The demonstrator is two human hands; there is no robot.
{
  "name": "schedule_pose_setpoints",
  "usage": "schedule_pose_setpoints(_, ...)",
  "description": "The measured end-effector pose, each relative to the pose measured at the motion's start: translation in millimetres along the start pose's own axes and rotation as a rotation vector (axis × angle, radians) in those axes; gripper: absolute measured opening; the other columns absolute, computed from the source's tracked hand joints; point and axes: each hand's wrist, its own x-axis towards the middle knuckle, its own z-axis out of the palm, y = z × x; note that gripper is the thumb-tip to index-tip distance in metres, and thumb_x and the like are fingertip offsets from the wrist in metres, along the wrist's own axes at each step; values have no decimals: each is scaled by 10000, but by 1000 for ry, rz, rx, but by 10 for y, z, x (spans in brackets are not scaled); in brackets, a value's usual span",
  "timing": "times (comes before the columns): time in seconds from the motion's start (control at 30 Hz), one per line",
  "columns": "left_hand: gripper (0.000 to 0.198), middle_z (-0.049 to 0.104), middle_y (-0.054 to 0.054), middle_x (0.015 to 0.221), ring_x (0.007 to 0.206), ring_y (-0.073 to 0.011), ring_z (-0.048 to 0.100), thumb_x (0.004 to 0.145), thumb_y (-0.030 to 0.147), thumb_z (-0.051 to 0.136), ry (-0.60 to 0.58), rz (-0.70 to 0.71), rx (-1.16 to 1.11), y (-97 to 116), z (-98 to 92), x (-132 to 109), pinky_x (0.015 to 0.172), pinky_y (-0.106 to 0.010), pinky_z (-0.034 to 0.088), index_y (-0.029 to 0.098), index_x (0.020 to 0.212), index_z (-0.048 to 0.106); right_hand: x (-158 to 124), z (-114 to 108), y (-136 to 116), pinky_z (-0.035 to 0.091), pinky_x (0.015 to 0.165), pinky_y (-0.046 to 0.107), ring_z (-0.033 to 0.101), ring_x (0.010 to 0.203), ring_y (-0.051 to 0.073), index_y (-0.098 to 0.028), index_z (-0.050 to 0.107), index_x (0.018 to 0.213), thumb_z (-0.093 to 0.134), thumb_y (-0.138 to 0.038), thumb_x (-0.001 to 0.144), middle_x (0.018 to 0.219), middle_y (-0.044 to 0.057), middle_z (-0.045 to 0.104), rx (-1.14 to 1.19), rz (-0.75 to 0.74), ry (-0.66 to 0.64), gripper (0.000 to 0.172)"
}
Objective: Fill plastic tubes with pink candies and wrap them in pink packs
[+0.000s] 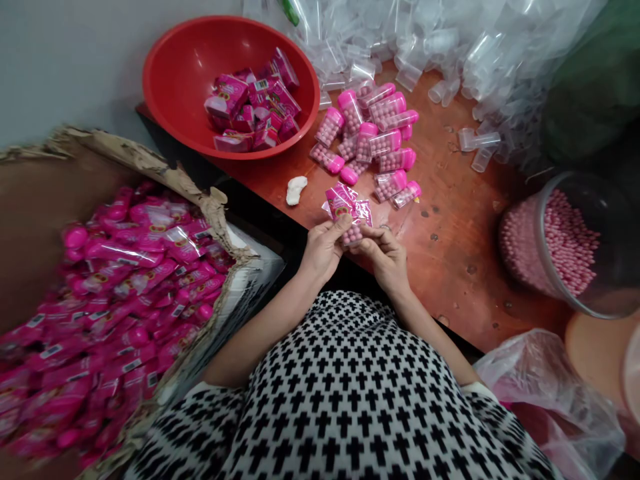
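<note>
I have the left hand (pixel 324 250) and right hand (pixel 385 260) both pinched closed on a candy tube (pixel 353 233) held between them, its long axis pointing forward, away from the body, a pink wrapper (pixel 345 202) at its far end, neither hand clearly nearer

Wall: pale grey painted plaster (pixel 65 60), smooth, filling the frame from 9 to 11 o'clock and meeting the tabletop's far edge.
Table: reddish-brown wooden tabletop (pixel 465 280), worn and scuffed, with small dark pits and chips, spanning 12 to 4 o'clock.
Table edge: black strip (pixel 255 203), running diagonally from 10 o'clock towards 4 o'clock.
Light: soft, even, diffuse indoor illumination, with faint shadows only.
</note>
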Motion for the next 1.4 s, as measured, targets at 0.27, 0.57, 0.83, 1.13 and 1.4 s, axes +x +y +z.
schedule_pose_setpoints(0.27, 280, 660, -10, 644, 582, -70, 579, 581, 261, 896, -31, -54, 4, -96, -24, -78, 610, -204, 489, 107, 656, 674, 60, 72, 21, 582, 575, 239, 650, 539, 102, -215, 608, 721, 877, -423, 634, 624, -65, 677, -25, -38, 77, 351)
schedule_pose_setpoints(0.57, 599, 752, -50, 1101, 1051, -184, 685, 833, 701, 552, 109, 631, -143, 476, -334, -423, 1009, -348, 516, 175, 1073, 705, 152, -106, -94, 560, 546, 245, 664, 576, 117, -216, 590, 807, 788, -471, 732, 714, -22, 719, -89, -71, 75, 331)
schedule_pose_setpoints(0.83, 379, 659, -96, 1324, 1357, -298, 497, 728, 296, 807, -12, 670, 1159, -72, -265, 222, 1207, -465, 283, 227, 1091, 722, 194, -312, -146, 474, 465, 199, 637, 549, 102, -199, 595, 789, 757, -474, 767, 715, -3, 712, -206, -52, 156, 319)
schedule_pose_setpoints(1.13, 148, 678, -61, 1295, 1379, -299, 465, 871, 286, 644, -47, 830, 1400, -279, -287, 449, 1230, -527, 186, 269, 977, 747, 320, -400, -71, 454, 494, 189, 604, 601, 88, -199, 622, 824, 762, -526, 744, 722, -23, 681, -289, -9, 155, 365)
schedule_pose_setpoints(1.4, 309, 676, -72, 1296, 1326, -265, 530, 810, 356, 733, -35, 759, 1081, -185, -226, 238, 1175, -440, 343, 259, 1103, 729, 532, -269, -75, 487, 553, 216, 581, 567, 87, -223, 595, 960, 847, -448, 639, 654, -78, 628, -146, 3, 50, 466)
